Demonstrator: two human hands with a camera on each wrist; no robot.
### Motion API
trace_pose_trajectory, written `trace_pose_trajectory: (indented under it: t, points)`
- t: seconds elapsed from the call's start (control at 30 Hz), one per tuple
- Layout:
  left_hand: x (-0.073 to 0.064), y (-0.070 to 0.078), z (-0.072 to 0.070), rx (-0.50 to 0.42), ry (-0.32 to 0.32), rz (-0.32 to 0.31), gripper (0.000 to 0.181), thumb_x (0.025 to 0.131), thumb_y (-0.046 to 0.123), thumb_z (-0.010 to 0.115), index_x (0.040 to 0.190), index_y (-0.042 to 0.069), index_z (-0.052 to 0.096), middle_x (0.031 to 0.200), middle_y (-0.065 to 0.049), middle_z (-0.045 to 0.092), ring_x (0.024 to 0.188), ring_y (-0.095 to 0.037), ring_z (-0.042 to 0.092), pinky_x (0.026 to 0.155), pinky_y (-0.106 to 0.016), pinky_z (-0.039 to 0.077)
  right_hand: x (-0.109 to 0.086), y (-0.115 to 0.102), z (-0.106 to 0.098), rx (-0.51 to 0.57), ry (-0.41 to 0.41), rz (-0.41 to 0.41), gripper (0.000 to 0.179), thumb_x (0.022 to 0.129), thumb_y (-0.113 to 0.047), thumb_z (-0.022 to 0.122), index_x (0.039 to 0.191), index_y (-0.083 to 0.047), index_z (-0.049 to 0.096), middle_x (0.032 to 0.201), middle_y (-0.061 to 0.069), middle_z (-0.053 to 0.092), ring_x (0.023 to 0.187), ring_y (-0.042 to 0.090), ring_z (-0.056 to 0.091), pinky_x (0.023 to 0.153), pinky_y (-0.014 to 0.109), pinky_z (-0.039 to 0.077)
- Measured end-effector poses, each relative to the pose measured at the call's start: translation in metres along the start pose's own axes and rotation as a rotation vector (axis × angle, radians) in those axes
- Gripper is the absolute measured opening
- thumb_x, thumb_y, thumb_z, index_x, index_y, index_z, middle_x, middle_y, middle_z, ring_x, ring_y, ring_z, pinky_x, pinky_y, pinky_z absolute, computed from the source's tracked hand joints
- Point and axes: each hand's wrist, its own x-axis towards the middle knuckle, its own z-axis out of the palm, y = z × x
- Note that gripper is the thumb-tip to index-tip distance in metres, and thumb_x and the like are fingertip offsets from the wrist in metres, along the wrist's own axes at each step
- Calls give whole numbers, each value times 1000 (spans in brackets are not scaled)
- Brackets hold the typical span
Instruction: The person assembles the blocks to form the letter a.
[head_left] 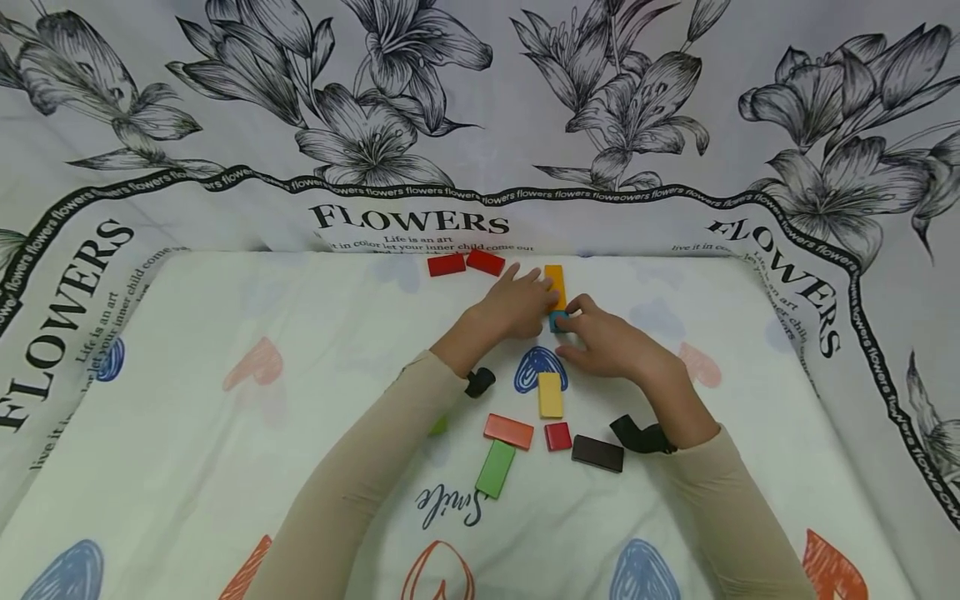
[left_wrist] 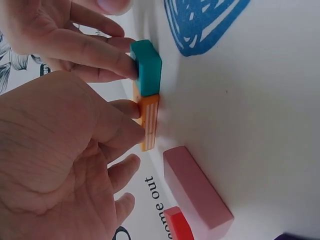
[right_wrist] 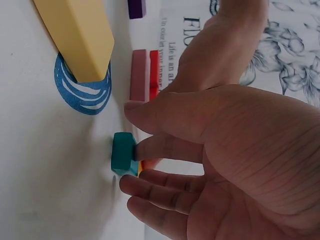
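A teal block [head_left: 557, 321] stands end to end with an orange block [head_left: 555, 283] on the white heart-print cloth [head_left: 225, 467]. My left hand [head_left: 542, 300] has its fingertips [left_wrist: 131, 131] against the side of the orange block [left_wrist: 149, 120]. My right hand [head_left: 572, 325] touches the teal block [right_wrist: 122, 154] with a straight forefinger [right_wrist: 165, 147], the thumb held off it. In the left wrist view the teal block [left_wrist: 147, 67] sits flush against the orange one. Neither hand grips a block.
Two red blocks [head_left: 447, 264] [head_left: 486, 262] lie at the cloth's far edge. Nearer me lie a yellow block [head_left: 550, 394], an orange-red block [head_left: 508, 431], a green block [head_left: 496, 468], a small red block [head_left: 557, 436] and a dark brown block [head_left: 597, 453]. A flower-print sheet [head_left: 480, 125] surrounds the cloth.
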Motion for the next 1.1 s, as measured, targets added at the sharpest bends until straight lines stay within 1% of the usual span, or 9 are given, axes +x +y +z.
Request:
trace_pose_trajectory:
  t: [0.13, 0.33, 0.53, 0.63, 0.73, 0.87, 0.93, 1.0, 1.1]
  points:
    - [3, 1, 2, 4, 3, 2, 64, 100, 24, 68, 161, 25, 47, 173, -3, 38, 166, -29, 22, 137, -59, 8, 0, 4, 2, 11, 5, 1, 52, 102, -27, 70, 148, -4, 61, 155, 26, 46, 128, 41, 64, 111, 57, 55]
    - [7, 2, 1, 27, 16, 7, 58, 100, 24, 68, 156, 23, 54, 165, -5, 49, 165, -30, 27, 136, -60, 11, 3, 5, 3, 32, 12, -13, 51, 102, -26, 69, 147, -2, 61, 154, 25, 47, 124, 39, 66, 110, 55, 56]
    - [5, -2, -1, 17, -11, -8, 58, 101, 24, 68, 157, 23, 52, 168, -5, 45, 165, -31, 25, 136, -61, 10, 6, 2, 2, 40, 3, -13, 53, 103, -25, 69, 149, -2, 59, 155, 24, 46, 125, 38, 65, 111, 54, 56]
    - [4, -3, -3, 21, -6, -6, 57, 101, 23, 67, 157, 23, 53, 167, -5, 46, 165, -31, 26, 136, -61, 10, 7, 1, 0, 29, 2, -15, 53, 103, -25, 69, 150, -3, 59, 155, 24, 47, 124, 37, 66, 110, 53, 57]
    - [3, -3, -5, 13, 5, -9, 56, 101, 22, 67, 156, 24, 54, 166, -4, 47, 165, -30, 27, 137, -59, 9, 8, 1, -2, 20, 7, -20, 51, 103, -25, 69, 148, -3, 60, 153, 24, 49, 120, 36, 67, 108, 52, 58]
    - [4, -1, -5, -23, 13, -2, 54, 101, 21, 68, 154, 22, 57, 166, -5, 49, 165, -31, 27, 137, -57, 8, 7, 2, -5, 7, -7, -8, 51, 102, -25, 69, 148, -5, 61, 152, 24, 50, 119, 36, 67, 107, 52, 58]
    - [6, 0, -4, -42, 18, -1, 53, 101, 21, 69, 152, 21, 59, 165, -5, 50, 164, -31, 29, 137, -55, 11, 6, 3, -5, 2, -14, -2, 51, 102, -26, 69, 149, -6, 61, 153, 23, 49, 120, 36, 67, 107, 52, 59]
    - [7, 0, -3, -75, 18, -11, 52, 101, 20, 69, 152, 20, 59, 165, -6, 50, 161, -31, 35, 136, -52, 21, 5, 4, -5, -1, -14, -3, 50, 102, -26, 69, 149, -7, 61, 154, 23, 48, 120, 36, 67, 107, 52, 59]
    - [7, 1, -2, -123, 18, -28, 52, 101, 18, 69, 152, 19, 59, 166, -7, 48, 156, -30, 44, 129, -49, 37, 6, 5, -6, 3, -5, 2, 49, 103, -27, 69, 148, -8, 62, 155, 22, 48, 122, 37, 67, 107, 53, 59]
